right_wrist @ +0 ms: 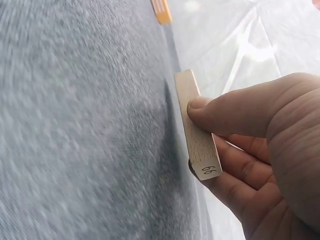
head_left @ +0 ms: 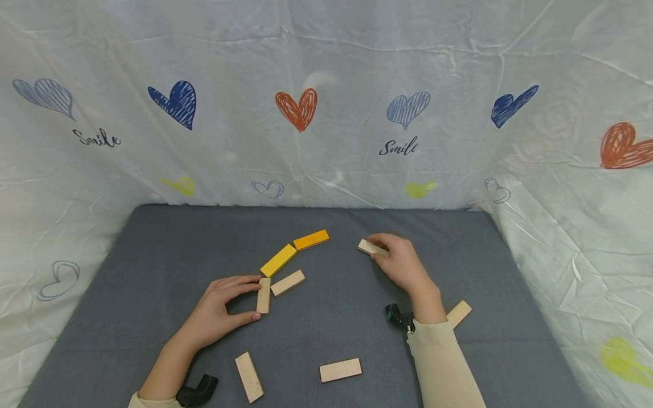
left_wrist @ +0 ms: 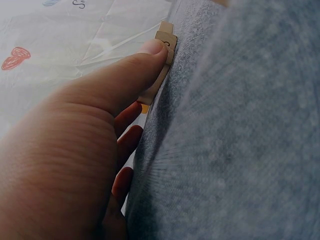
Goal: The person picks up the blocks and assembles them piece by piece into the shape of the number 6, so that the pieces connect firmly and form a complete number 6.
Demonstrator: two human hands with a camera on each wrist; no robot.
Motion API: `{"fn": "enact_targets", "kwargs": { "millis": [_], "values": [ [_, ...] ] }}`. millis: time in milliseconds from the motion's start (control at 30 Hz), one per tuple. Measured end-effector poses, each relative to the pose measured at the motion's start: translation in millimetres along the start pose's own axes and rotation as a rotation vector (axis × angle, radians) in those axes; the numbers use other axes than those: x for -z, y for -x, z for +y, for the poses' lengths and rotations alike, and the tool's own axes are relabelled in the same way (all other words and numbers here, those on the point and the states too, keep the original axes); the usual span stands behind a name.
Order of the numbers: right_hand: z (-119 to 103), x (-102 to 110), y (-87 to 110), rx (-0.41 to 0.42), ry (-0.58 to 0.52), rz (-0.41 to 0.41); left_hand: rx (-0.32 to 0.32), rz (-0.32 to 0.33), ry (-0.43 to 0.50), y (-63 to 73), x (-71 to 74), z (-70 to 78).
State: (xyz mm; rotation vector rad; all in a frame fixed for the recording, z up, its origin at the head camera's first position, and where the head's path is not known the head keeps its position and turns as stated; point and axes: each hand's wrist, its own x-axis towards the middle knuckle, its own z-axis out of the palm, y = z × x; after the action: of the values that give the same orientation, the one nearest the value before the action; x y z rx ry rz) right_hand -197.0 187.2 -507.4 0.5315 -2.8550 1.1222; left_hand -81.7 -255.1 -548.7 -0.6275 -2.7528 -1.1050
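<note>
My right hand (head_left: 403,263) pinches a plain wooden block (right_wrist: 192,120) between thumb and fingers, just over the cloth at the back right. The end of that block is marked with two digits, and the right wrist view shows the thumb (right_wrist: 225,112) flat along its side. Over at the left, my left hand (head_left: 219,309) grips another plain block (head_left: 263,296), thumb at its near end and fingertips by its far end. This block's far end meets a yellow block (head_left: 278,260), and an orange block (head_left: 312,239) continues the curved line. A plain block (head_left: 288,283) lies beside them.
On the grey cloth (head_left: 306,328) are loose plain blocks: one at the front left (head_left: 249,377), one at the front middle (head_left: 340,370) and one partly behind the right forearm (head_left: 459,313). A white sheet with printed hearts (head_left: 347,158) rises behind the table and along its sides.
</note>
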Motion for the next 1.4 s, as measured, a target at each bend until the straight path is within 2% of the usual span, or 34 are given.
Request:
{"fn": "enact_targets", "kwargs": {
  "millis": [667,1000,1400],
  "values": [
    [-20.6,-22.0,-1.7,0.066,0.022,-0.056,0.008,-0.001,0.007,0.5,0.8,1.6],
    [-32.5,-32.7,0.1,0.07,0.025,-0.1,0.022,-0.01,0.011,-0.4,1.0,2.8],
    [-49.5,-44.8,4.4,0.111,0.003,-0.131,0.007,0.002,0.018,0.2,0.9,1.5]
  ]
}}
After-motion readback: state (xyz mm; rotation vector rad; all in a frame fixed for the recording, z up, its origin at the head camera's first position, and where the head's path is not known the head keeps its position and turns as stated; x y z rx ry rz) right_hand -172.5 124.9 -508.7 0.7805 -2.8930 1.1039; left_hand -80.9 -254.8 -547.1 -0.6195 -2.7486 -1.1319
